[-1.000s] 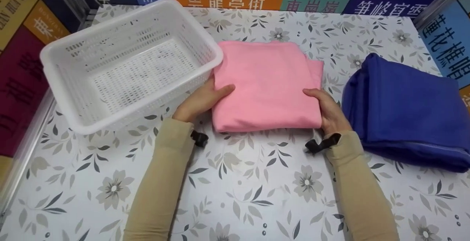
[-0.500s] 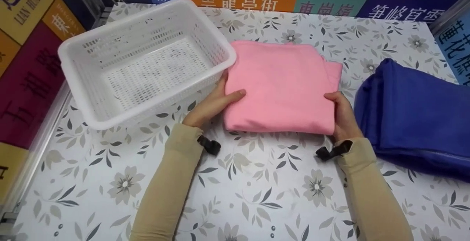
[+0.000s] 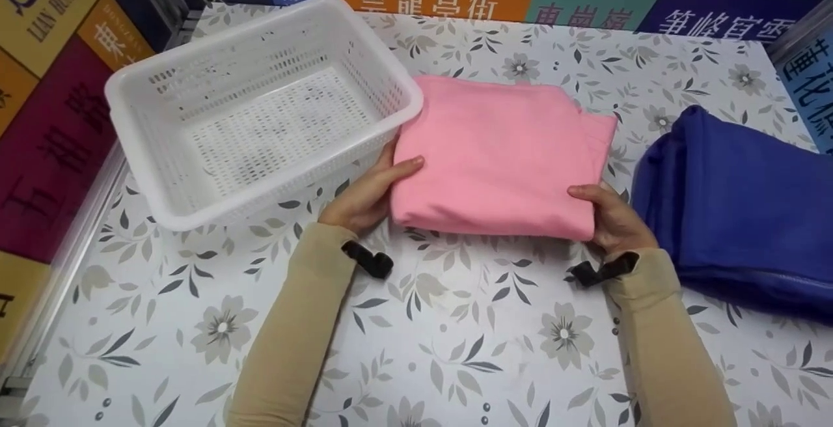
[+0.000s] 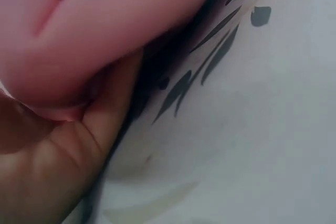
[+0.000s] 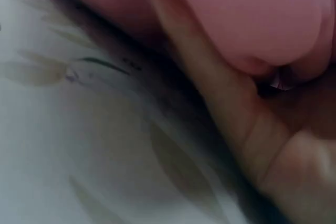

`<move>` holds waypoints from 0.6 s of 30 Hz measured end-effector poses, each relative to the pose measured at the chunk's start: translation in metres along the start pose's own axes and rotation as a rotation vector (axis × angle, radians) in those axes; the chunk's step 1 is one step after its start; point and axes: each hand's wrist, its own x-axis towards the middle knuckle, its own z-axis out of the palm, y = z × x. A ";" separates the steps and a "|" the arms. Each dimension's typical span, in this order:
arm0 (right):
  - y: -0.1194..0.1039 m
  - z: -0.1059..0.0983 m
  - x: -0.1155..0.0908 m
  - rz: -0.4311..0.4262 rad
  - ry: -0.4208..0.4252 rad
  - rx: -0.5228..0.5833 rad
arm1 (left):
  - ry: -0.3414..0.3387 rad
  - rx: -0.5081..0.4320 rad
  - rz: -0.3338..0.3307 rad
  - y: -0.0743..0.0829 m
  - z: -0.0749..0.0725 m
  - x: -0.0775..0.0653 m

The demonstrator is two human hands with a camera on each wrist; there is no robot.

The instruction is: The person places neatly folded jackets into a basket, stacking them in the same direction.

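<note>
The folded pink cloth (image 3: pixel 494 160) is clamped at opposite sides by the left hand (image 3: pixel 364 196) and the right hand (image 3: pixel 618 219), thumbs above, fingers beneath, presumably so its layers are kept together. Just beside it, a white perforated basket (image 3: pixel 135 153) is set opening upward; a folded blue cloth (image 3: pixel 755 206) is laid beyond the right hand on the floral-patterned tabletop (image 3: pixel 455 310).

A person's plain tan left sleeve (image 3: pixel 293 329), matching right sleeve (image 3: pixel 670 342), small black mount (image 3: pixel 374 264) at each wrist, left hand (image 3: pixel 364 197) and right hand (image 3: pixel 615 222) ungloved
</note>
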 end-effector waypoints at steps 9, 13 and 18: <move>0.001 0.009 0.008 -0.161 0.102 0.001 | 0.007 -0.173 0.081 -0.006 0.008 0.001; 0.000 0.012 0.009 -0.222 0.152 0.047 | 0.053 -0.216 0.087 -0.011 0.018 0.004; -0.003 0.018 0.004 -0.243 0.209 0.118 | 0.069 -0.236 0.060 -0.017 0.028 0.006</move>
